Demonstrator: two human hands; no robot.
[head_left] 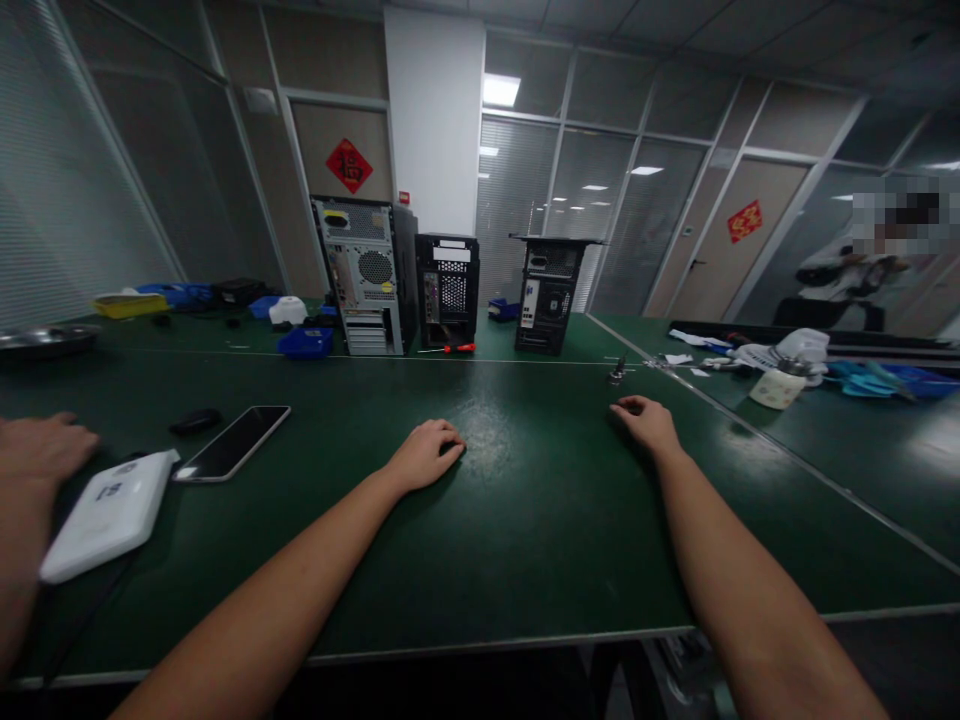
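Observation:
My left hand point(431, 455) rests on the green table point(525, 560), its fingers curled loosely toward the thumb. A dark gap shows between thumb and fingers, and I see nothing held there. To the right, my right hand point(646, 420) lies on the table with bent fingers close to the thumb and no visible object in them. Just beyond it is a small cluster of metal pieces point(618, 370), too small to name. A screwdriver with a red handle point(459, 348) lies farther back, in front of the middle computer case point(448, 290).
A large computer tower point(365, 285) and a black case point(550, 300) stand at the back. On the left are a phone point(236, 443), a black mouse point(196, 421), a white box point(112, 515) and another person's hand point(45, 445). A jar point(780, 385) stands right.

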